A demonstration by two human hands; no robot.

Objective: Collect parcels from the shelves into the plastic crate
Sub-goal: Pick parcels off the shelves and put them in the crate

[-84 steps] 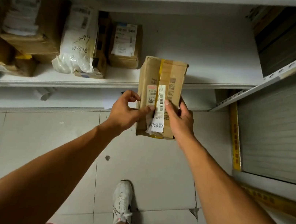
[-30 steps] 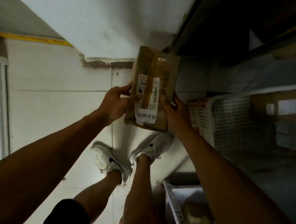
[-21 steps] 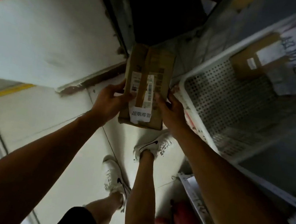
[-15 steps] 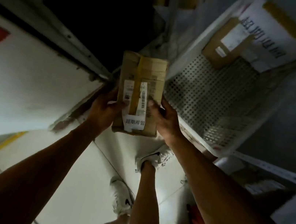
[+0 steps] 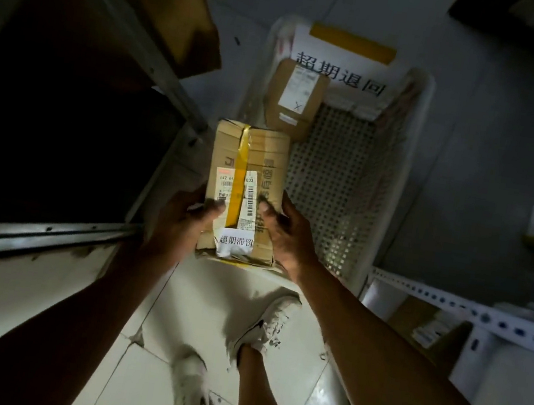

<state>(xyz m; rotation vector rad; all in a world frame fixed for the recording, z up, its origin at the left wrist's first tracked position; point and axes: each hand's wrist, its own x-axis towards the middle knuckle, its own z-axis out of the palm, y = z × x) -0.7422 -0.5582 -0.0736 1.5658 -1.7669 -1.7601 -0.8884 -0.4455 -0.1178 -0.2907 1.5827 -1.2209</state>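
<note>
Left arm: bare, reaching forward from the lower left, nearly straight.
Left hand (image 5: 186,221): curled round the left edge of the parcel (image 5: 248,165), thumb on its top face, fingers hidden beneath.
Right arm: bare, reaching forward from the lower right, nearly straight.
Right hand (image 5: 288,236): grips the parcel's right edge, thumb on the top face, fingers wrapped under.
Both hands: level with each other, at the near end of the parcel.
Legs: bare, in white shoes (image 5: 266,327), right foot ahead.

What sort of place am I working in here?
Likely a parcel pickup depot's storeroom: labelled cardboard parcel in both hands, white perforated crate holding another parcel, slotted metal shelving.
</note>
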